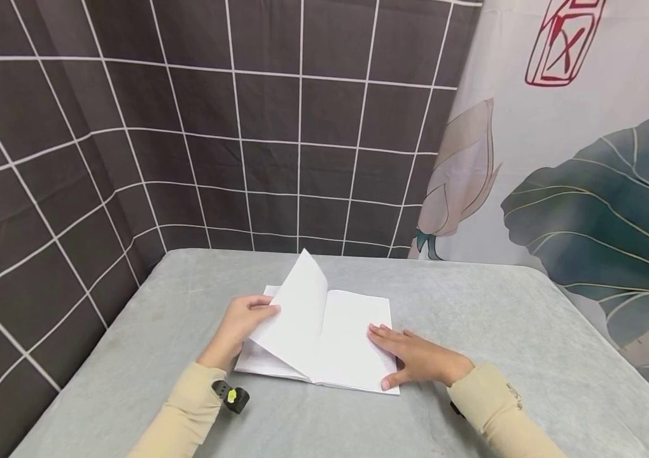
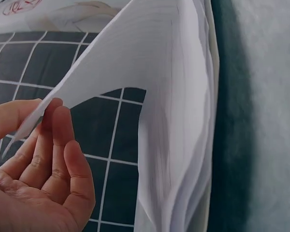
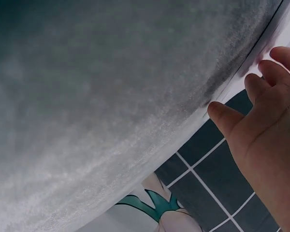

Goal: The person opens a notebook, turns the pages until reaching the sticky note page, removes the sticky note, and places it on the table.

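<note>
An open notebook [image 1: 353, 343] with white pages lies in the middle of the table. My left hand [image 1: 244, 324] pinches the outer edge of a lifted page [image 1: 298, 315], which stands slanted over the left half with its corner pointing up. In the left wrist view, the thumb and fingertips of my left hand [image 2: 48, 179] meet on either side of the page [image 2: 121, 58], and faint ruled lines show near the fold. Fingers spread, my right hand [image 1: 418, 356] rests on the outer edge of the right-hand page. The right wrist view shows that hand [image 3: 266, 125] beside the notebook's edge.
The grey cloth-covered table [image 1: 473, 299] has rounded far corners. Behind it hangs a dark curtain [image 1: 267, 165] with a white grid, and a pale curtain [image 1: 508, 222] with leaf and flower prints is on the right. A black strap [image 1: 231, 397] sits at the left wrist.
</note>
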### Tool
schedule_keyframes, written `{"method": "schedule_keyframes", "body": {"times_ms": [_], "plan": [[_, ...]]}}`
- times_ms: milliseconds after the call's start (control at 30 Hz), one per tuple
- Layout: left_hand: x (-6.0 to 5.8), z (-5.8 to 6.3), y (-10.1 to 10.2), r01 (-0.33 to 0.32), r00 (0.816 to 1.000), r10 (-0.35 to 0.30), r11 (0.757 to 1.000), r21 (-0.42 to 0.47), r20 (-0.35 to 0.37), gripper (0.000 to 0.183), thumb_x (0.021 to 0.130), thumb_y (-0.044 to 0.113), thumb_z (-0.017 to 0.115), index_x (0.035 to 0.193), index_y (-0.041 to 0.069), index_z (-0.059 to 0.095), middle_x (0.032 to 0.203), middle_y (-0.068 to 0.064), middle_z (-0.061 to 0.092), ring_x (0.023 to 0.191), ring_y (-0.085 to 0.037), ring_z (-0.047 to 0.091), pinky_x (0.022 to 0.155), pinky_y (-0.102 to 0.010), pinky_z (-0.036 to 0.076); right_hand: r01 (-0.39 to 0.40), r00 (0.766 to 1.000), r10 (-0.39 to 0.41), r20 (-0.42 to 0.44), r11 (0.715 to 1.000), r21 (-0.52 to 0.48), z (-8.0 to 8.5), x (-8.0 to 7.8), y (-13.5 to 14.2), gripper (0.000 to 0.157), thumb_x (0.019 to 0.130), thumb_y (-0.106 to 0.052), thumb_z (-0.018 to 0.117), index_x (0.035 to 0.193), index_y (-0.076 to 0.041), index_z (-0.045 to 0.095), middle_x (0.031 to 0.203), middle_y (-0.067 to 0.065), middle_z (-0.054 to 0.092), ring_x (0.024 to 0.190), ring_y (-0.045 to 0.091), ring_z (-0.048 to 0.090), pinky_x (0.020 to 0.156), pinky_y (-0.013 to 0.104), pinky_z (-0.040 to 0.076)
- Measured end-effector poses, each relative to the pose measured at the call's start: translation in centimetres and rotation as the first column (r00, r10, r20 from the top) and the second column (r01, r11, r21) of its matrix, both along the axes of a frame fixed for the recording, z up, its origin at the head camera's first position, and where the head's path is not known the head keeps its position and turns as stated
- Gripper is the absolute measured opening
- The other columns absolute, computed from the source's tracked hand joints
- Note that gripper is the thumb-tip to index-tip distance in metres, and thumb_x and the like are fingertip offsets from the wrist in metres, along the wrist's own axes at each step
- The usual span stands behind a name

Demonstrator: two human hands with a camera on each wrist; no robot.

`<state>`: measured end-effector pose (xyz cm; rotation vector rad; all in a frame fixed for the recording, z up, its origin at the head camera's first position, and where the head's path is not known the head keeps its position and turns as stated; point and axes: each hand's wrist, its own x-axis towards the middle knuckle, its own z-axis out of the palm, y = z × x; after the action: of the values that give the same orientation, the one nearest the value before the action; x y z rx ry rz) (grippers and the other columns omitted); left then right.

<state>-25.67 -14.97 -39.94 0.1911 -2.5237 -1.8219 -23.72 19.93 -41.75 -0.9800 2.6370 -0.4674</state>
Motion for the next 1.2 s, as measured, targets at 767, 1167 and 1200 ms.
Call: {"method": "schedule_keyframes", "body": {"times_ms": [767,1167,1200], "plan": [[0.3,-1.9,-4.5,0.083,0.994,-0.07,0.98,-0.178,0.078,0.032,0.081,0.015,0.071,0.103,-0.009,0.067,0.099,-0.018,0.069,0.074,-0.014,0.062,0.066,-0.026,0.05,-0.039,0.999,0.038,0.032,0.999,0.027,0.5,0.0,0.6,0.097,0.073,-0.055,0.07,0.148,-0.004,0.034,0.157,0.017,0.026,0.143,0.038,0.026,0.109,0.065,0.02],[0.0,-2.5,-4.8,0.134,0.982,-0.1,0.966,-0.221,0.159,0.033,0.083,0.015,0.069,0.106,-0.008,0.066,0.097,-0.016,0.069,0.076,-0.016,0.063,0.068,-0.029,0.051,-0.03,0.997,0.028,0.068,0.999,0.023,0.8,0.0,0.4,0.098,0.072,-0.052,0.072,0.148,-0.003,0.033,0.157,0.017,0.025,0.144,0.038,0.024,0.11,0.064,0.018],[0.0,-2.5,-4.8,0.141,0.981,-0.105,0.963,-0.23,0.162,0.033,0.083,0.015,0.068,0.107,-0.008,0.066,0.097,-0.016,0.069,0.076,-0.016,0.063,0.068,-0.029,0.051,-0.028,0.998,0.026,0.066,0.999,0.026,0.7,0.0,0.4,0.098,0.072,-0.052,0.072,0.148,-0.003,0.033,0.157,0.017,0.025,0.143,0.037,0.025,0.11,0.064,0.018]]}}
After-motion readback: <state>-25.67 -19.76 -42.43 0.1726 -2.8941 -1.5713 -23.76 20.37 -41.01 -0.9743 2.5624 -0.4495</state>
